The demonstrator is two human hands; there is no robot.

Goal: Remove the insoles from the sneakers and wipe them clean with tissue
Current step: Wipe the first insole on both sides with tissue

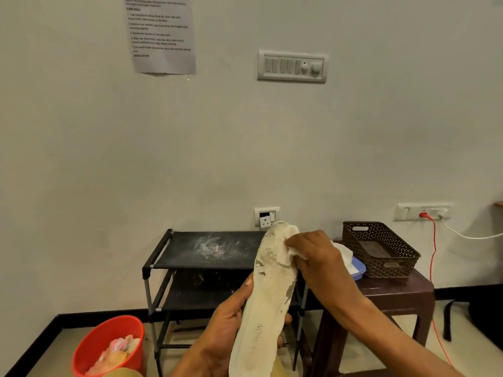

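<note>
A worn white insole (268, 303), printed "FASHION" near its heel, stands upright in front of me. My left hand (231, 319) grips its lower half, thumb on the left edge and fingertips wrapped round the right edge. Its toe end is stained and flaking. My right hand (315, 257) holds a crumpled white tissue (288, 254) and presses it against the toe end. No sneakers are in view.
A black two-shelf shoe rack (206, 251) with a dusty top stands against the wall. A red bin (109, 346) holding waste sits on the floor at left. On the brown stool (394, 292) at right are a brown perforated basket (381, 251) and a blue tissue pack (356, 268). A red cable (432, 257) hangs from a socket.
</note>
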